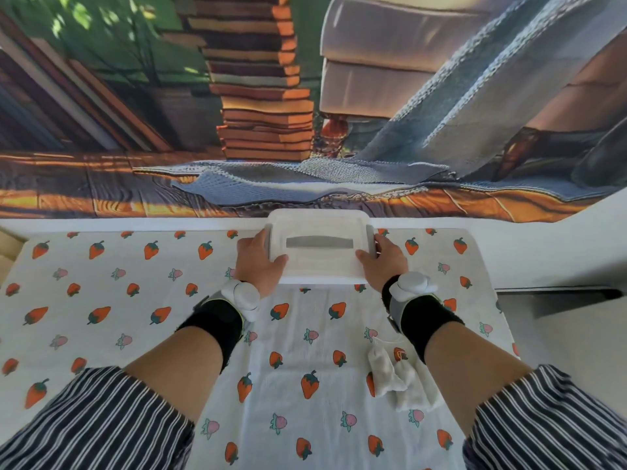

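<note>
Fingers of left hand (pixel 258 262) and right hand (pixel 383 263) grasp opposite short ends of white box (pixel 319 266); thumbs on lid (grey handle between); box on strawberry cloth (pixel 135 300).

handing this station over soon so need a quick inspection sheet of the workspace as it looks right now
surface: strawberry-print cloth, spread flat
job's things: white lidded box at the far edge of the cloth, lid on, grey handle lying flat
clutter: white cloth pouches with a thin string, at the near right of the cloth
hands: left hand and right hand grip the box's two ends, thumbs on the lid
cables: nothing seen
surroundings: printed backdrop of stacked books and an armchair hangs behind
</note>
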`<state>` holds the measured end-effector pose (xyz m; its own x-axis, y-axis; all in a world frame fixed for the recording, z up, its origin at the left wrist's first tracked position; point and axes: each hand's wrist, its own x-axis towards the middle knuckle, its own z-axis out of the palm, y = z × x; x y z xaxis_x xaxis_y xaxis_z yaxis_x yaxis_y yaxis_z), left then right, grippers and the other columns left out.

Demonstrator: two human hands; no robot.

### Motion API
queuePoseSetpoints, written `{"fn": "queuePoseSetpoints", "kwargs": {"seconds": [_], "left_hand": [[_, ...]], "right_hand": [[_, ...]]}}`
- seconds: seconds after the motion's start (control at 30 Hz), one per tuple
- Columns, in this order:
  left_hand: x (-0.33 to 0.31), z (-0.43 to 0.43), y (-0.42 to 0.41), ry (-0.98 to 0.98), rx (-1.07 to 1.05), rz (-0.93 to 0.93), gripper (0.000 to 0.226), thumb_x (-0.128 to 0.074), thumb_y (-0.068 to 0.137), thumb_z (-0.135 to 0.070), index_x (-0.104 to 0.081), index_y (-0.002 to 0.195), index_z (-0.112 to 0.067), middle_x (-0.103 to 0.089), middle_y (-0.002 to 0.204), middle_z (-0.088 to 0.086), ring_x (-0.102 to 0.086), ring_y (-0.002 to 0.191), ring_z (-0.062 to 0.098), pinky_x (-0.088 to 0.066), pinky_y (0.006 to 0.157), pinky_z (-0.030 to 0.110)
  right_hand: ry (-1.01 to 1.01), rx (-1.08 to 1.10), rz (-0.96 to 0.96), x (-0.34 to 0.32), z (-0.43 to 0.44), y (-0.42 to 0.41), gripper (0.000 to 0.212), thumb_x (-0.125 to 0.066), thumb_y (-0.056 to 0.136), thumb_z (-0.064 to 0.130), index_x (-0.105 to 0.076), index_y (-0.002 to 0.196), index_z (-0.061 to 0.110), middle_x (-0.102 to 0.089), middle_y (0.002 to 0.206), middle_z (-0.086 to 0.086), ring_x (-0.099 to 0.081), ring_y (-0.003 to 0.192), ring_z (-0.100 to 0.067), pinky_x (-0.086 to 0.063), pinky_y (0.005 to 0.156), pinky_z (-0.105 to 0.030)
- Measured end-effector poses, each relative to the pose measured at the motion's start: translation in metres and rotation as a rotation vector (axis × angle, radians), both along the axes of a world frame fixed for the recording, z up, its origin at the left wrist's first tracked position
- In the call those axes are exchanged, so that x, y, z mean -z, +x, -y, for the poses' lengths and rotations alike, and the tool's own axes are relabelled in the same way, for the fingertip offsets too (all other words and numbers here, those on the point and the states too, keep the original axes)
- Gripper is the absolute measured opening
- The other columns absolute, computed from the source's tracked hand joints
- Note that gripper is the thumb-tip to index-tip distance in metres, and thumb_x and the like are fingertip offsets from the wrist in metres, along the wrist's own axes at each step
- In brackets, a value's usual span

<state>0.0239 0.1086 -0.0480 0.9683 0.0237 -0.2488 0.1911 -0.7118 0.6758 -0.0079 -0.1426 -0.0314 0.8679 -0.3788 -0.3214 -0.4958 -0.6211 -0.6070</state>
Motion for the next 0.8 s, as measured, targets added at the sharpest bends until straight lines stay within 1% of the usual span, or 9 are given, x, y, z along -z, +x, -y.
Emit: {"fn": "queuePoseSetpoints", "kwargs": {"seconds": [0.1, 0.23, 0.3, 0.37, 0.47, 0.53, 0.63, 0.73, 0.8], "left_hand": [[0.009, 0.000, 0.008, -0.023, 0.014, 0.011, 0.074, -0.071, 0.084, -0.040, -0.044, 0.150, -0.020, -0.056, 0.128, 0.012, -0.058, 0.111, 0.028, -0.051, 0.101, 0.043], [0.008, 0.001, 0.012, -0.026, 0.018, 0.010, 0.070, -0.066, 0.081, -0.045, -0.049, 0.146, -0.023, -0.058, 0.126, 0.010, -0.060, 0.107, 0.026, -0.053, 0.097, 0.040], [0.003, 0.005, 0.010, -0.023, 0.018, 0.011, 0.065, -0.069, 0.085, -0.040, -0.050, 0.144, -0.021, -0.057, 0.127, 0.011, -0.058, 0.112, 0.028, -0.050, 0.101, 0.040], [-0.004, 0.009, 0.007, -0.001, 0.005, 0.017, 0.061, -0.070, 0.090, -0.034, -0.050, 0.145, -0.016, -0.053, 0.131, 0.012, -0.052, 0.120, 0.030, -0.044, 0.105, 0.037], [-0.012, 0.015, 0.002, 0.071, -0.015, 0.088, 0.052, -0.069, 0.092, -0.033, -0.056, 0.137, -0.012, -0.054, 0.135, 0.014, -0.046, 0.128, 0.031, -0.035, 0.110, 0.038], [-0.021, 0.021, -0.005, 0.090, -0.030, 0.156, 0.041, -0.068, 0.091, -0.031, -0.062, 0.128, -0.014, -0.056, 0.132, 0.014, -0.047, 0.126, 0.031, -0.031, 0.109, 0.039], [-0.037, 0.037, -0.021, 0.045, 0.000, 0.192, 0.031, -0.067, 0.092, -0.026, -0.063, 0.121, -0.015, -0.056, 0.122, 0.012, -0.050, 0.117, 0.030, -0.037, 0.102, 0.036], [-0.044, 0.054, -0.037, -0.020, 0.127, 0.120, 0.029, -0.064, 0.095, -0.025, -0.061, 0.121, -0.015, -0.058, 0.116, 0.006, -0.059, 0.105, 0.023, -0.043, 0.089, 0.029], [-0.047, 0.073, -0.056, -0.038, 0.227, 0.051, 0.027, -0.064, 0.095, -0.026, -0.060, 0.120, -0.017, -0.061, 0.112, 0.002, -0.062, 0.100, 0.020, -0.050, 0.090, 0.033]], "right_hand": [[0.000, -0.023, -0.001, 0.005, 0.003, 0.008, 0.037, -0.060, 0.095, 0.031, -0.055, 0.128, 0.016, -0.067, 0.117, -0.005, -0.063, 0.095, -0.028, -0.047, 0.075, -0.032], [0.037, -0.010, 0.000, 0.004, 0.005, 0.012, 0.044, -0.060, 0.095, 0.031, -0.052, 0.136, 0.018, -0.066, 0.124, -0.004, -0.064, 0.106, -0.029, -0.052, 0.086, -0.036], [0.064, -0.004, -0.017, 0.001, 0.007, 0.013, 0.050, -0.060, 0.095, 0.032, -0.048, 0.141, 0.018, -0.064, 0.129, -0.004, -0.063, 0.110, -0.029, -0.053, 0.092, -0.040], [0.082, 0.010, -0.046, -0.002, 0.010, 0.011, 0.059, -0.060, 0.095, 0.036, -0.041, 0.148, 0.019, -0.060, 0.136, -0.004, -0.060, 0.117, -0.028, -0.051, 0.097, -0.042], [0.074, 0.009, -0.083, -0.006, 0.015, 0.006, 0.064, -0.057, 0.095, 0.042, -0.035, 0.152, 0.021, -0.055, 0.141, -0.004, -0.057, 0.123, -0.026, -0.049, 0.101, -0.040], [0.070, -0.001, -0.092, -0.014, 0.021, -0.002, 0.063, -0.056, 0.096, 0.042, -0.036, 0.152, 0.022, -0.055, 0.142, -0.005, -0.057, 0.124, -0.026, -0.048, 0.099, -0.038], [0.065, -0.008, -0.114, -0.026, 0.033, -0.020, 0.057, -0.056, 0.097, 0.042, -0.041, 0.149, 0.023, -0.057, 0.141, -0.005, -0.057, 0.124, -0.027, -0.046, 0.098, -0.034], [0.078, 0.005, -0.147, -0.031, 0.047, -0.041, 0.052, -0.058, 0.095, 0.043, -0.048, 0.142, 0.025, -0.062, 0.133, -0.003, -0.061, 0.115, -0.026, -0.050, 0.097, -0.036], [0.063, 0.021, -0.161, -0.035, 0.064, -0.064, 0.048, -0.057, 0.094, 0.044, -0.050, 0.139, 0.026, -0.067, 0.122, -0.001, -0.063, 0.106, -0.024, -0.051, 0.092, -0.035]]}}
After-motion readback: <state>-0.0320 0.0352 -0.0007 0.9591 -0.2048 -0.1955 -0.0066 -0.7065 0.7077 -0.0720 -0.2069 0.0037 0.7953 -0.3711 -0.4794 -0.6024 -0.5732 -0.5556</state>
